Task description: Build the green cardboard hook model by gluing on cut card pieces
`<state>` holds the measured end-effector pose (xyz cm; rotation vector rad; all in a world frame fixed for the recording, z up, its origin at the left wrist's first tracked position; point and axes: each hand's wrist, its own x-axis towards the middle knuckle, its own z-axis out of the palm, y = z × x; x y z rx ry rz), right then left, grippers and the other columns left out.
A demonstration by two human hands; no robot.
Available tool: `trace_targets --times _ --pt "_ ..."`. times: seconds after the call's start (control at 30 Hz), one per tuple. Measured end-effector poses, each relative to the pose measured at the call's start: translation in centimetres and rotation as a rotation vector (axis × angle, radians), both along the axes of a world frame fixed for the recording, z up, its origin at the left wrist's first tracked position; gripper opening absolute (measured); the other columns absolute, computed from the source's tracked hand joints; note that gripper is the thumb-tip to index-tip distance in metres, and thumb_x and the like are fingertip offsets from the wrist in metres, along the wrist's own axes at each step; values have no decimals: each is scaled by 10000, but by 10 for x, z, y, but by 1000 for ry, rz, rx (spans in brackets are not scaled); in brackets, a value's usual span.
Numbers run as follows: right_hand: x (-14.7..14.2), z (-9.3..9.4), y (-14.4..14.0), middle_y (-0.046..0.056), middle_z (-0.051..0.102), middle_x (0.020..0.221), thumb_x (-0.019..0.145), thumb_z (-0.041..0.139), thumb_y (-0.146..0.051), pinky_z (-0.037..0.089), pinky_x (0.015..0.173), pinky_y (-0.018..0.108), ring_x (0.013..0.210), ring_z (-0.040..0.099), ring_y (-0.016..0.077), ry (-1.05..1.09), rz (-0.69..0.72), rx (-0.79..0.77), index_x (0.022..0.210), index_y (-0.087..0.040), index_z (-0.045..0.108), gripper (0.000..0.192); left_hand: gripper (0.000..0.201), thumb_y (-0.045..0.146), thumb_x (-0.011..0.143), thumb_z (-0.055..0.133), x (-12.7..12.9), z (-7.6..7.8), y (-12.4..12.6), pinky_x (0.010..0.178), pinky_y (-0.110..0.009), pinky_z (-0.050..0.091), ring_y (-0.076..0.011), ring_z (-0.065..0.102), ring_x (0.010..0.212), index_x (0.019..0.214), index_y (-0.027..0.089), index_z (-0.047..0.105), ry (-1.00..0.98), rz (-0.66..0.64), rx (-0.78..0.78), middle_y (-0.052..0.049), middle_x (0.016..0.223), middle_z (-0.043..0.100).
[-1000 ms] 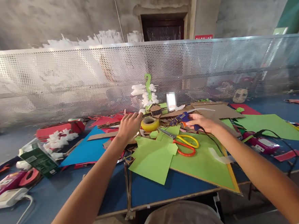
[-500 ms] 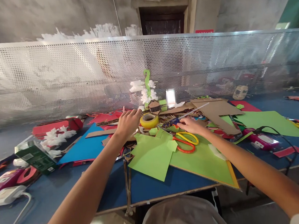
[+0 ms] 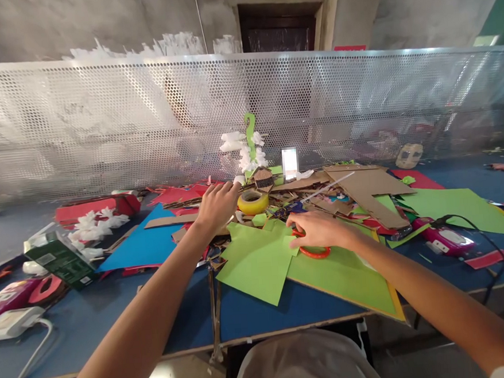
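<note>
Having let go of the glue gun, my right hand (image 3: 319,230) now covers the scissors (image 3: 314,252) on the green paper (image 3: 344,274), fingers closing on the orange loops. They are light, rigid, slick plastic, best hooked through the handles; my left hand (image 3: 216,206) rests loosely curled on cardboard scraps (image 3: 172,221), holding nothing.

arms: both bare from wrist up
sleeve: white edge at right arm, bottom corner
lap: light grey fabric
</note>
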<state>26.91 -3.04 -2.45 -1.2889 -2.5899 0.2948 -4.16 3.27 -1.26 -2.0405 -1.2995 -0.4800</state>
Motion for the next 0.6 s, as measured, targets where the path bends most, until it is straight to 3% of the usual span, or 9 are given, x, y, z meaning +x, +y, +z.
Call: trace_targets --times 0.23,0.4,0.6 --pt "-1 5 -1 15 741 870 800 824 -394 405 639 280 737 648 187 28 37 -129 897 -238 699 222 248 238 1050 453 1 1 -1 864 -404 483 -298 723 989 1164 198 670 -22 -6 -21 -136 1050 754" --pt "3 1 9 38 748 916 789 807 -329 501 718 292 792 662 189 236 68 -284 973 -207 693 248 239 223 1047 461 0 0 0 879 -400 482 -290 725 993 1154 200 673 -31 -15 -6 -136 1060 755" --pt "7 2 21 4 682 756 679 904 -497 522 689 301 708 634 168 629 34 -381 861 -205 609 453 265 250 1069 436 -1 1 1 860 -400 484 -292 718 994 1184 194 668 -6 -42 23 -130 1073 754"
